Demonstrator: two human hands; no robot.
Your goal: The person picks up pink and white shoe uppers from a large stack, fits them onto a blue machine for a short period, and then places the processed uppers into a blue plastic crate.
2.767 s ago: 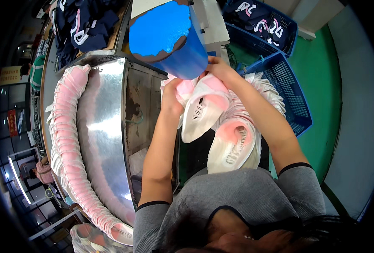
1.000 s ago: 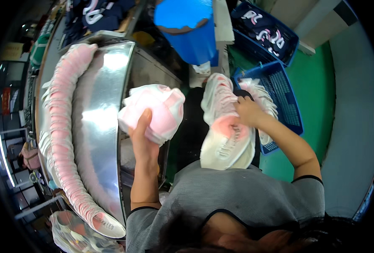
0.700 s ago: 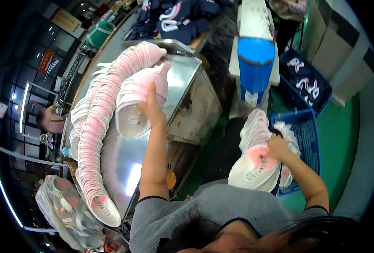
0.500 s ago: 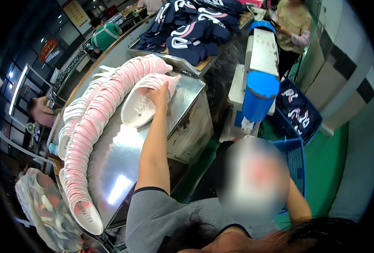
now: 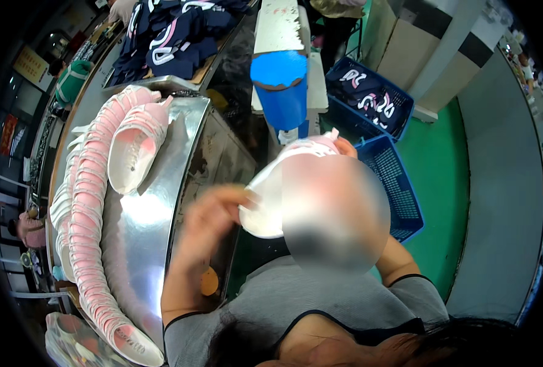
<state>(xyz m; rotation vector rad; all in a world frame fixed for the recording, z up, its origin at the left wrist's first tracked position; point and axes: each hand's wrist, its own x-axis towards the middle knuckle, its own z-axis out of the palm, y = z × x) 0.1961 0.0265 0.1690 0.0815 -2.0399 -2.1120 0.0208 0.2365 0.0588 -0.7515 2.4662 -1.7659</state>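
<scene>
the white-and-pink shoe upper [image 5: 272,188] is right in front of me, between my hands, its long axis slanting from the toe at near left up to the heel at far right. my left hand [image 5: 213,214] is nearer the toe, too smeared to tell whether its fingers pinch the edge; my right hand [image 5: 346,147] has fingers bent at the heel, though blur hides whether they grip.

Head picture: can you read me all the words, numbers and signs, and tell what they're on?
None can be read clearly enough to quote.
Yellow sign: too small and blurred.
Red banner: too small and blurred.
Dark blue cloth pieces: white and pink loops, no clear words.
White and pink shoe: partly blurred, no words visible.
</scene>
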